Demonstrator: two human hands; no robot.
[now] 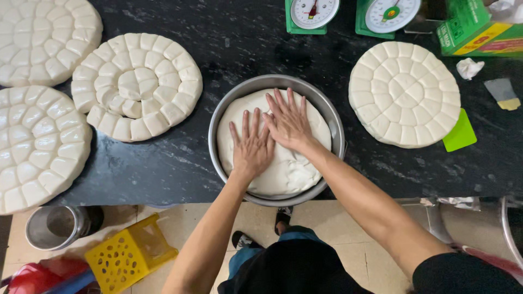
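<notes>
A round metal pan (pixel 218 117) sits at the front edge of a black marble counter (pixel 163 163), filled with a white mass of dough (pixel 294 169). My left hand (pixel 251 144) lies flat on the dough, fingers spread, pressing at its middle. My right hand (pixel 289 120) lies flat beside it on the dough's upper middle, its fingers slightly over the left fingertips. Neither hand grips anything.
Several round dough discs cut into segments lie around: one right of the pan (pixel 404 92), one to the left (pixel 137 84), two at the far left (pixel 38 144). Two green scales (pixel 313 13), a green box (pixel 476 30), a green scraper (pixel 460 132). Below: yellow stool (pixel 129 255), metal bucket (pixel 54 226).
</notes>
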